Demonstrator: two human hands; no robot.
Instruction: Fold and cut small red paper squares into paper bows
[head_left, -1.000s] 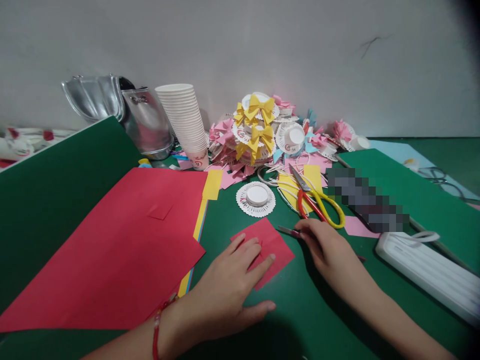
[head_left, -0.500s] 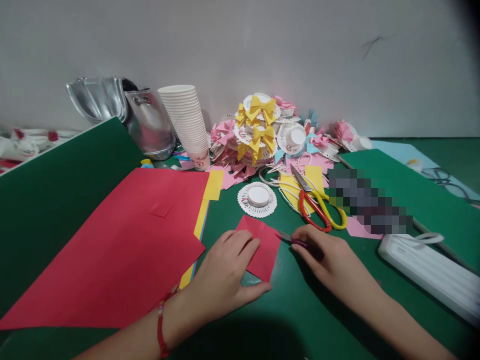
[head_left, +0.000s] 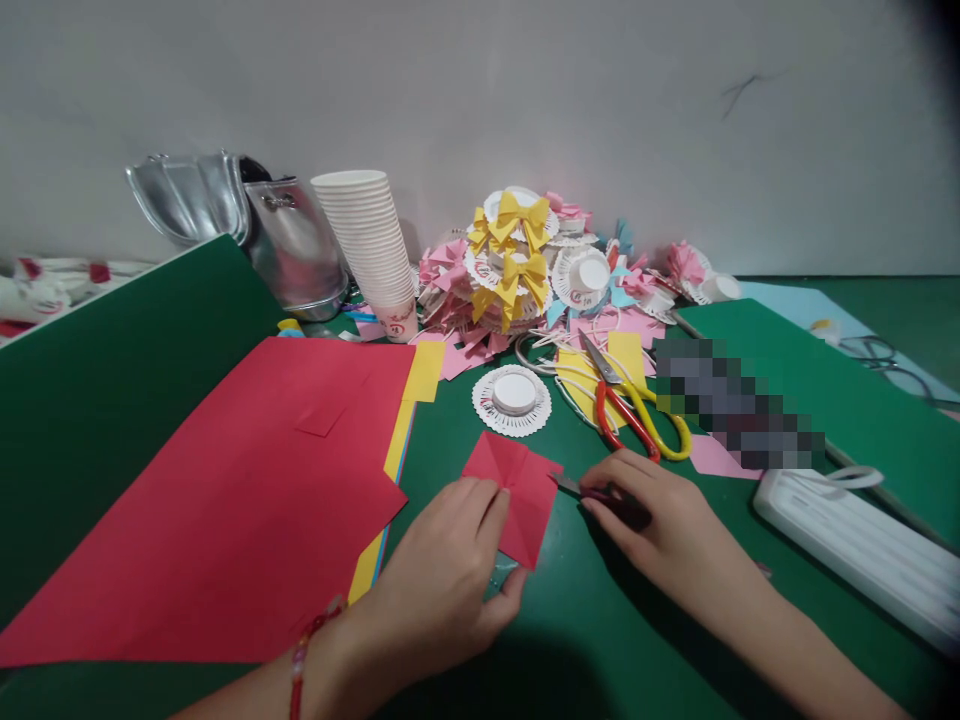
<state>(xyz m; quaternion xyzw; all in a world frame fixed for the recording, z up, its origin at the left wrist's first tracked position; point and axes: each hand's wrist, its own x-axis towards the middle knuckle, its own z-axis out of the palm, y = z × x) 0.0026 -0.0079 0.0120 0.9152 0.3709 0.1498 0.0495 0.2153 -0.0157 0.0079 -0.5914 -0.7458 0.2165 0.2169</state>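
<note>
A small creased red paper square lies on the green table in front of me. My left hand holds it down, fingers bent over its left part and thumb by its bottom corner. In my right hand is a small knife with a dark red handle, mostly covered by the fingers. Its blade points left and meets the square's upper right edge, where the paper shows a small notch. Just beyond the square sits a frilled white paper-cup piece.
A large red sheet lies left over yellow and blue sheets. Scissors with red and yellow handles lie behind my right hand, near a white power strip. Stacked paper cups, a silver bag and bow-trimmed cup crafts stand behind.
My left hand has drawn slightly back toward me, its thumb now more bent, and more of the square's creased surface shows. The knife blade stays at the right edge, with a notch now visible there.
</note>
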